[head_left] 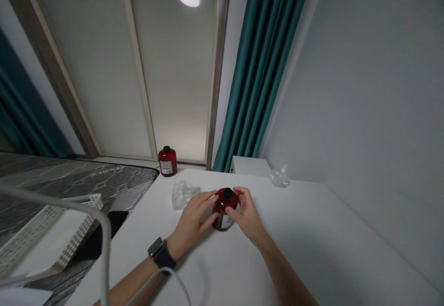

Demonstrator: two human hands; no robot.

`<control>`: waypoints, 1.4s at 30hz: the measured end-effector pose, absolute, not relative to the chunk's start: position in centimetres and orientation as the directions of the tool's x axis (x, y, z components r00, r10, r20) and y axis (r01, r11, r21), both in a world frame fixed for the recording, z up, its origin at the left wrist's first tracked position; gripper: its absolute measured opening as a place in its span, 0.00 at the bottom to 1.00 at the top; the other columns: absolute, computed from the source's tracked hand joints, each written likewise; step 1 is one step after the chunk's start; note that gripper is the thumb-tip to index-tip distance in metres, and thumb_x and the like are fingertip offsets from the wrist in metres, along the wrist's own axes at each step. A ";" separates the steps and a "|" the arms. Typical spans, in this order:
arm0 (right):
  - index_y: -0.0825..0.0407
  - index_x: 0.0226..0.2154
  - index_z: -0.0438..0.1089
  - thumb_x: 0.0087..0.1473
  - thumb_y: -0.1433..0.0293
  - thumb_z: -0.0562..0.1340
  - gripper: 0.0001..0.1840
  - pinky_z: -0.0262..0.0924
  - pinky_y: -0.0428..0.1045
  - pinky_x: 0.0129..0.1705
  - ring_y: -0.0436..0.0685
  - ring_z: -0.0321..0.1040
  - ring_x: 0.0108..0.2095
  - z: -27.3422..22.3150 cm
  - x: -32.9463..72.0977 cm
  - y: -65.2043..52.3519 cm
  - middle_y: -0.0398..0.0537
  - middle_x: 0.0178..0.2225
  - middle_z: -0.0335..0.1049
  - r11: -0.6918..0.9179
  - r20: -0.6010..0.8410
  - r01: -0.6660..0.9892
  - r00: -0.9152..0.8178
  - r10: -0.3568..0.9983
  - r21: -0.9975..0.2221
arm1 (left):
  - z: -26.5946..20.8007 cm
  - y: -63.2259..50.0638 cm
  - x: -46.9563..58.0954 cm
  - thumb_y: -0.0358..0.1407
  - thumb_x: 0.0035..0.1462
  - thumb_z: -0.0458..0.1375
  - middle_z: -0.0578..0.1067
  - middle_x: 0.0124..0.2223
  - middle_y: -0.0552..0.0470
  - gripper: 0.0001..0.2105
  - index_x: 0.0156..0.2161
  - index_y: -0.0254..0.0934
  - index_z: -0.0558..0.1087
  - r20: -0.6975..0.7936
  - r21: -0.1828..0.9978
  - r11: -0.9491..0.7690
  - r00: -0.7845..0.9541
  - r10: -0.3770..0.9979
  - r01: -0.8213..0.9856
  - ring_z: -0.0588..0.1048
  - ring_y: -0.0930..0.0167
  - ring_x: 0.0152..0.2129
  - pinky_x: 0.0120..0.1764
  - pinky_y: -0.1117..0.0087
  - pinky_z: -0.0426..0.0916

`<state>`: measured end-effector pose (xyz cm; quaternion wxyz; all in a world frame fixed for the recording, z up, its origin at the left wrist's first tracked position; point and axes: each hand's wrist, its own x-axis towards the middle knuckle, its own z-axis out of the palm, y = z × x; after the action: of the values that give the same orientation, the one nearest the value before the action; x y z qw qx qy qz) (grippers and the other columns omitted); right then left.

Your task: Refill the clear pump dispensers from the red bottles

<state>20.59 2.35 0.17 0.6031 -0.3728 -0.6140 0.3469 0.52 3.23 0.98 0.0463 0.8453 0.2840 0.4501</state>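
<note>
A dark red bottle (225, 222) with a black cap and a pale label stands upright on the white table. My left hand (194, 214) curves round its left side, thumb low on the front and fingertips near the shoulder. On the opposite side my right hand (249, 218) holds the bottle, its thumb at the front by the label and its fingers reaching behind. A clear plastic container (181, 196) lies just beyond my left hand. A second red bottle (167, 162) with a black cap stands upright at the table's far left corner.
Crumpled clear plastic (279, 177) lies at the table's back edge, by a white cabinet (250, 166). A white perforated basket (52, 241) is at the left, below a patterned grey surface (114, 176). A pale curved tube (106, 250) crosses the near left. The wall (367, 111) borders the right.
</note>
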 end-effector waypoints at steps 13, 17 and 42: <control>0.46 0.57 0.59 0.54 0.65 0.65 0.29 0.54 0.58 0.60 0.60 0.64 0.56 2.4 21.1 4.2 0.51 0.55 0.67 0.379 0.336 0.187 -0.223 0.915 -0.906 | 3.5 2.2 0.0 0.27 0.63 0.52 0.73 0.45 0.44 0.12 0.51 0.37 0.67 0.774 0.320 -0.815 0.362 0.519 0.483 0.71 0.64 0.42 0.45 0.60 0.68; 0.48 0.55 0.63 0.52 0.64 0.64 0.28 0.60 0.54 0.55 0.60 0.64 0.54 2.2 19.6 6.1 0.51 0.55 0.64 0.415 0.392 0.244 -0.140 0.909 -0.877 | 5.5 2.1 -1.4 0.25 0.61 0.52 0.74 0.41 0.46 0.09 0.45 0.36 0.68 0.713 0.153 -0.881 0.568 0.411 0.447 0.70 0.64 0.38 0.41 0.61 0.66; 0.49 0.56 0.66 0.51 0.60 0.63 0.29 0.59 0.56 0.58 0.61 0.65 0.54 -0.9 12.8 22.2 0.53 0.55 0.66 0.429 0.458 0.228 0.096 0.884 -0.874 | 1.1 3.4 -7.0 0.21 0.59 0.49 0.72 0.34 0.48 0.12 0.43 0.38 0.68 0.743 0.323 -0.798 0.385 0.547 0.510 0.70 0.66 0.32 0.34 0.67 0.65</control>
<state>12.81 22.18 -0.86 0.5839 -0.4548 -0.6111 0.2806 -7.01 3.40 1.14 0.0204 0.8319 0.3175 0.4546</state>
